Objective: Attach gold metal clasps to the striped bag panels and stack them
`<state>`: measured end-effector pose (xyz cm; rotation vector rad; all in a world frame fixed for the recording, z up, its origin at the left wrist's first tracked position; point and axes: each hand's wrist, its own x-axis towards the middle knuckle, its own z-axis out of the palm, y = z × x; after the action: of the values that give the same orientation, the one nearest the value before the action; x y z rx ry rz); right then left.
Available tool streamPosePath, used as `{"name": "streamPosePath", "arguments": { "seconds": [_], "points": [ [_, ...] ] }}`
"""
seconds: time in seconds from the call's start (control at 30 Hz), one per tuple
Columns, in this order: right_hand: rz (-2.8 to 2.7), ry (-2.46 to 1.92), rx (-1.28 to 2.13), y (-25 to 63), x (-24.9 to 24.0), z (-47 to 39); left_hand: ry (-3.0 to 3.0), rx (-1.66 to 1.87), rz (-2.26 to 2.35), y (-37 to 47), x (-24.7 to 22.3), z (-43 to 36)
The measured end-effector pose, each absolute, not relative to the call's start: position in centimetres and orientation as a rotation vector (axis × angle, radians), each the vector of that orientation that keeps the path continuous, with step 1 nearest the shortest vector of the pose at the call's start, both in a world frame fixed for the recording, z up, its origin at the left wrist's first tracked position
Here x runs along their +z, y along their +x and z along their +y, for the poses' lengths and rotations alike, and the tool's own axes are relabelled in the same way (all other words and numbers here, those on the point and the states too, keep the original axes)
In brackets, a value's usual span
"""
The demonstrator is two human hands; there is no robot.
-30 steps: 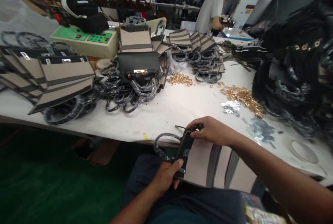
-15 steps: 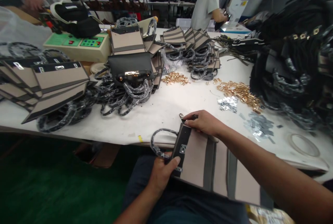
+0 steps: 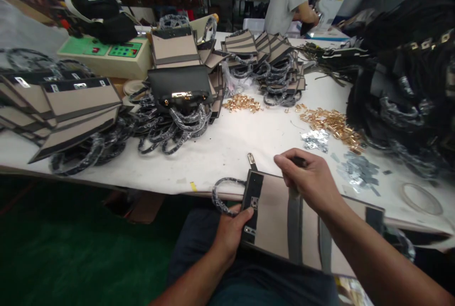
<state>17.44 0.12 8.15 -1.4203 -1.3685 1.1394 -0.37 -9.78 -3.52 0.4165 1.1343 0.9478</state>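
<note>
A worker seated at the near edge of a white table (image 3: pixel 249 140) steadies a tan-and-black bag panel (image 3: pixel 273 216), which lies partly on the lap and partly over that near edge. The left hand (image 3: pixel 231 232) grips the panel's black end by its lower corner, thumb on top, beside a wrapped loop handle (image 3: pixel 222 197) that hangs off the table edge. The right hand (image 3: pixel 309 178) is clenched over the panel's far edge, seemingly around a thin dark strap or tool. A strap tip (image 3: pixel 251 160) with a silver fitting pokes out onto the table just beyond the panel. The work appears to be at the fitting stage, with hardware being set on the black end; the next move likely calls for a fine, steady grip. What the right hand encloses is hidden by its fingers, and the panel's right end is covered by the forearm. Heaps of gold fittings (image 3: pixel 332 123) lie towards the table's right side, their shapes too small to read.
</note>
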Motion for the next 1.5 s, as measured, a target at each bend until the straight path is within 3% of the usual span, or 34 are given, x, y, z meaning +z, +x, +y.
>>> {"name": "streamPosePath", "arguments": {
  "seconds": [0.17, 0.43, 0.57, 0.8, 1.0, 1.27, 1.5],
  "points": [
    [-0.851, -0.919, 1.190, 15.4, 5.9, -2.8, 0.338, 0.957, 1.152, 0.0, -3.0, -9.6],
    [-0.624, -0.856, 1.068, 13.5, 1.9, -3.2, 0.320, 0.943, 1.142, 0.1, -3.1, -9.4],
    [-0.809, -0.849, 1.002, 12.5, 1.9, -4.6, 0.354, 0.916, 1.133, -0.1, -2.8, -9.2],
    [-1.746, -0.921, 0.807, 9.8, 3.8, -4.8, 0.484, 1.100, 1.132, -0.4, -2.4, -8.9],
    [-1.461, -1.229, 1.075, 9.8, 6.1, -2.7, 0.376, 1.014, 1.097, -0.1, -2.7, -9.5],
    [-1.916, -1.089, 0.997, 8.2, 5.4, -2.9, 0.424, 1.152, 1.090, 0.1, -3.0, -9.4],
    [-1.504, -1.045, 1.104, 11.6, 6.5, -3.3, 0.333, 1.044, 1.081, 0.0, -3.0, -9.8]
  ]
}}
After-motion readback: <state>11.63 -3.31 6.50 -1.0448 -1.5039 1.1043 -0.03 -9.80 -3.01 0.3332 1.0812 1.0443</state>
